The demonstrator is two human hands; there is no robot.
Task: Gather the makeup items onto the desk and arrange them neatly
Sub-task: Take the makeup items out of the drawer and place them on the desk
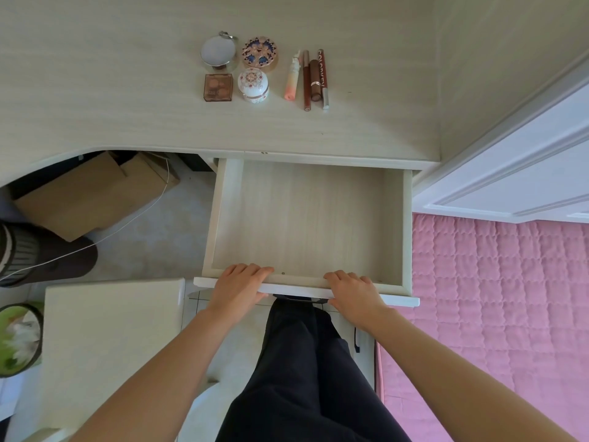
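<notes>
**Both hands on the open drawer, makeup lined up on the bench**

Head view: the left hand and right hand both grip the drawer front, fingers curled together over its top edge into the drawer, thumbs on the near side; the drawer stands pulled out from under the bench, its pale wood bottom showing.

The makeup sits well back on the bench, in two close groups. On the left, four pieces form a square: a silver round compact and a patterned round compact behind, a brown square palette and a white domed jar in front. Just to the right, four sticks lie side by side, pointing toward the person: a peach tube, a slim brown tube, a brown lipstick and a red pencil; the last three appear to touch.

A cardboard box lies under the bench at left; a pink quilted bed cover fills the right side; a white stool stands by the person's left arm.
</notes>
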